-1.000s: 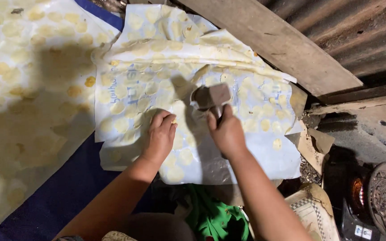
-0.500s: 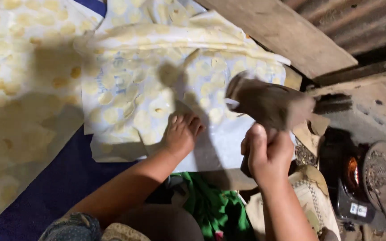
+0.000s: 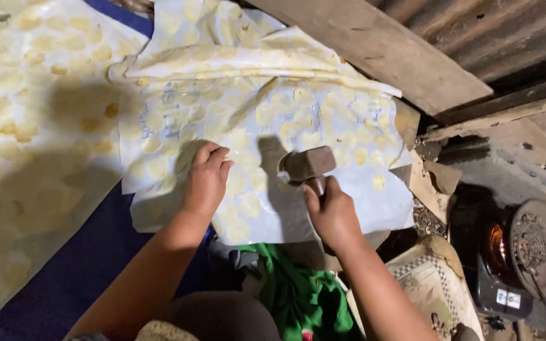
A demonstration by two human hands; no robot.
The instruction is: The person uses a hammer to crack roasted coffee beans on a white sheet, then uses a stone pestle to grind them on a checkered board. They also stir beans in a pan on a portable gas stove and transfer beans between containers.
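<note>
Right hand (image 3: 331, 211) clamped on the wooden mallet (image 3: 304, 165) at frame centre should strike flat on the spotted sheet (image 3: 323, 120), clear of the left hand (image 3: 205, 180) pressing it open-palmed.

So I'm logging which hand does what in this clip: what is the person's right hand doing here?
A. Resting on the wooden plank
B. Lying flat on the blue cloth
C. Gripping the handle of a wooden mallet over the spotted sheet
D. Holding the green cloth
C: the right hand is closed around the handle of the wooden mallet, whose head sits above the spotted sheet, while the left hand presses on that sheet.
</note>
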